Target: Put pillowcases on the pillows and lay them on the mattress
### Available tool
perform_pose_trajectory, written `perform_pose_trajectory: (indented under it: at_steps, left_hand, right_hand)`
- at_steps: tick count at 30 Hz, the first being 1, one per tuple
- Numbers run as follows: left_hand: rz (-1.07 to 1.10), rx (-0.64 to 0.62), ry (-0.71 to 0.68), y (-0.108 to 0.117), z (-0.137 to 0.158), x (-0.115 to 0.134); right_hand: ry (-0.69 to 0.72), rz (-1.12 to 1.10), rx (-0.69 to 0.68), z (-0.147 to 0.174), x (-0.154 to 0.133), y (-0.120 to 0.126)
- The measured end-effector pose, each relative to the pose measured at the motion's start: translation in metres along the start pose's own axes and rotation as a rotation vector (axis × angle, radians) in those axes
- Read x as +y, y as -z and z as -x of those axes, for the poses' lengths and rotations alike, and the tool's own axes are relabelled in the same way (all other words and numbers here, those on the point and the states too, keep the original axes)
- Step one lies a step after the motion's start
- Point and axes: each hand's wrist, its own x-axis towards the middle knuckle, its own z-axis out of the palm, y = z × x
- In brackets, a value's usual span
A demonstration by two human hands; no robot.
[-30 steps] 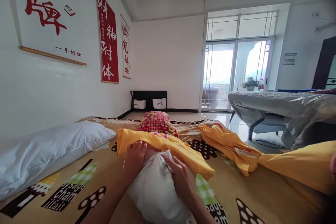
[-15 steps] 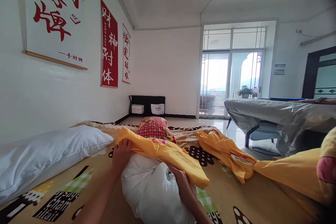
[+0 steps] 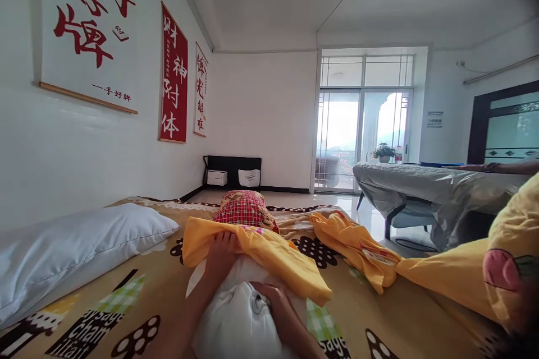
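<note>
A white pillow [image 3: 242, 320], bunched up at its near end, lies in front of me. Its far end runs under a yellow pillowcase [image 3: 286, 261] with a pink print. My left hand [image 3: 221, 252] has its fingers curled on the pillowcase near its left end, with the forearm along the pillow's left side. My right hand [image 3: 267, 294] grips the bunched pillow from the right, just below the yellow cloth. Part of its fingers is hidden behind the white fabric.
A second white pillow [image 3: 92, 252] lies at left on the patterned bedspread [image 3: 164, 286]. Beyond the pillowcase sits a red plaid cushion [image 3: 240, 207]. More yellow cloth [image 3: 357, 247] lies at right, beside a yellow pillow [image 3: 514, 247]. A plastic-covered table [image 3: 421, 185] stands behind, with another person's arm [image 3: 514, 167].
My left hand has moved right along the pillowcase, from its left end. My right hand and the bunched pillow end have shifted slightly left. The view has turned a little to the right.
</note>
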Motion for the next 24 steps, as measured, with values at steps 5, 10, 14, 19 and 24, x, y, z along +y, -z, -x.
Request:
perform_pose_trajectory:
  at_steps: [5, 10, 14, 19, 24]
  left_hand:
    - [-0.027, 0.006, -0.101, 0.004, -0.01, -0.01]
    - [-0.095, -0.014, -0.104, 0.016, 0.006, -0.049]
    - [-0.102, -0.051, -0.091, 0.033, 0.028, -0.057]
    - [0.06, -0.244, -0.063, 0.067, 0.043, -0.038]
    - [0.317, -0.479, -0.146, 0.091, 0.049, -0.032]
  right_hand:
    - [-0.053, -0.124, -0.065, 0.017, 0.0, -0.001]
    - [-0.082, -0.243, -0.005, 0.016, 0.011, 0.0]
    - [-0.029, -0.224, 0.016, 0.017, 0.009, -0.001]
    - [0.018, -0.139, 0.079, 0.022, 0.009, -0.002]
    - [-0.052, -0.014, 0.189, 0.017, 0.022, -0.012]
